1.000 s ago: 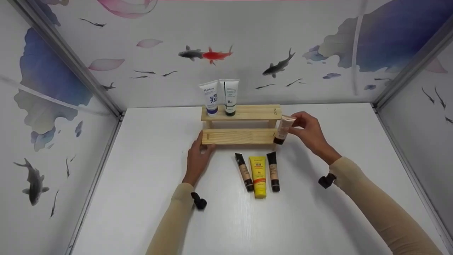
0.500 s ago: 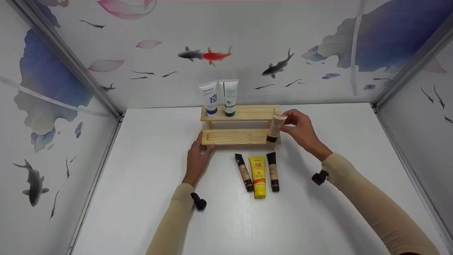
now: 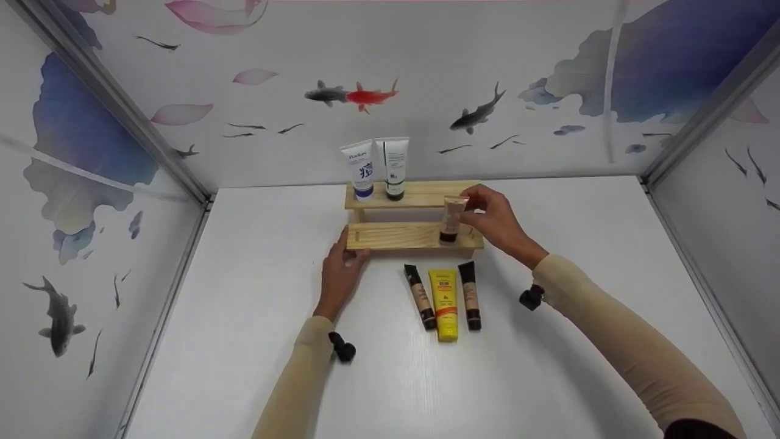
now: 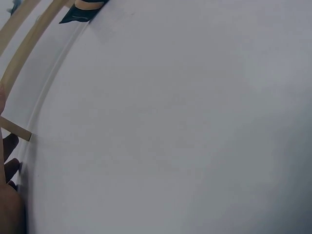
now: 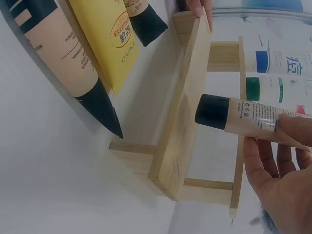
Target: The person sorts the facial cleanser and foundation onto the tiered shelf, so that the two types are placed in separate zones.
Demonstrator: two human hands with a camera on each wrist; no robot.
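The right hand (image 3: 496, 219) pinches a beige tube (image 3: 454, 213) between thumb and fingers, keeping it nearly upright with its dark cap down. The beige tube is at the lower step of a wooden rack (image 3: 396, 235), toward the right end; whether its cap touches the wood I cannot tell. The left hand (image 3: 340, 277) grips the left end of that same step, thumb at the front edge and fingers around the end.

On the upper step, toward the left, a white tube with a blue cap (image 3: 361, 166) leans slightly, just beside a white tube with a dark green cap (image 3: 395, 164), both cap down.

In front of the wooden rack, three more tubes lie on the white desk (image 3: 244, 341): a yellow tube (image 3: 446, 299) in the middle, a slim dark-ended tube (image 3: 420, 297) slanting on its left and a similar slim tube (image 3: 470, 296) on its right. Beige sleeves (image 3: 615, 329) cover both forearms. Behind the desk stands a white wall (image 3: 420, 36) printed with fish, petals and blue-grey washes of colour
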